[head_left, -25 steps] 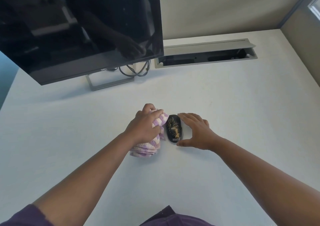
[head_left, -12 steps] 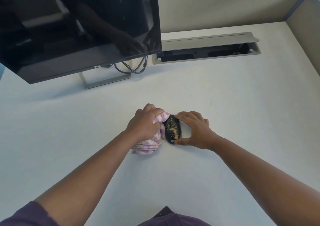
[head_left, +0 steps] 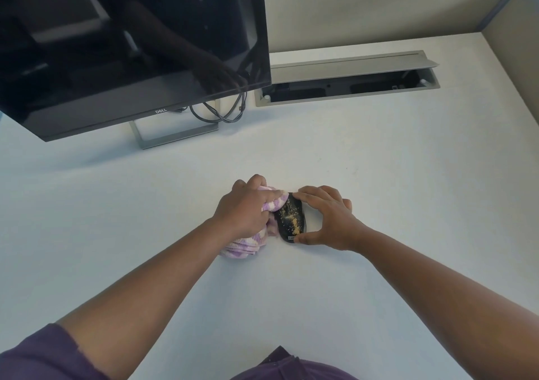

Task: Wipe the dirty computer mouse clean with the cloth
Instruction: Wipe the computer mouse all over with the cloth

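Both hands have a grip now. Clenched around the bunched purple and white cloth, the left hand presses one corner of it against the left edge of the black computer mouse. The right hand grasps the mouse from the other side, fingers at its far end and the thumb at its near end, so it stays in place on the white surface in front of the person.

Yellowish crumbs lie all over the top of the mouse, so I judge that the wiping is only at its start. Some risks I see from here: the cloth touches only the edge, and a stroke across could push the crumbs onto the surface or under the right fingers instead of lifting them. If the right hand loosens, the mouse may slide away. Hard pressing can also smear the dirt into the button gaps.
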A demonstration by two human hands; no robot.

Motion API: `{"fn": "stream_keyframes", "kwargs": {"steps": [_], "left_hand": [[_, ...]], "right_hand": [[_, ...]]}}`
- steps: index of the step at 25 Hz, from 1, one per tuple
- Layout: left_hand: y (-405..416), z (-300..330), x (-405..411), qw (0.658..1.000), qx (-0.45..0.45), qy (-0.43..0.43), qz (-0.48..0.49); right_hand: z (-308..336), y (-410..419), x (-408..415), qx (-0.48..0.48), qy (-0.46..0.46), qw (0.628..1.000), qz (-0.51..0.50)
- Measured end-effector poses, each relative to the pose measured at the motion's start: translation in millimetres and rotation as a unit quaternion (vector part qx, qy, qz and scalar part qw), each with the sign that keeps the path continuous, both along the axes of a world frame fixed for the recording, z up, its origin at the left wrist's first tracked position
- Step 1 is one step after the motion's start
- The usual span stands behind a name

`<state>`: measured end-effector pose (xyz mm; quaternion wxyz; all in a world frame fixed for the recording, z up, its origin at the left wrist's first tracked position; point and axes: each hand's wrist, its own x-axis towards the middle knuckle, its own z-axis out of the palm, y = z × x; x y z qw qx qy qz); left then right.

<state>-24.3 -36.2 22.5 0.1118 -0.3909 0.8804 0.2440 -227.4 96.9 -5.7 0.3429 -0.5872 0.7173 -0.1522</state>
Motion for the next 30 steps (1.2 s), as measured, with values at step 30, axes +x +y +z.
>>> {"fn": "stream_keyframes", "kwargs": {"steps": [30], "left_hand": [[15.3, 6.3, 4.7, 0.991, -0.104, -0.029, -0.084]], "right_hand": [[-3.1, 0.3, 2.7, -0.009, -0.015, 0.999, -0.029]]}}
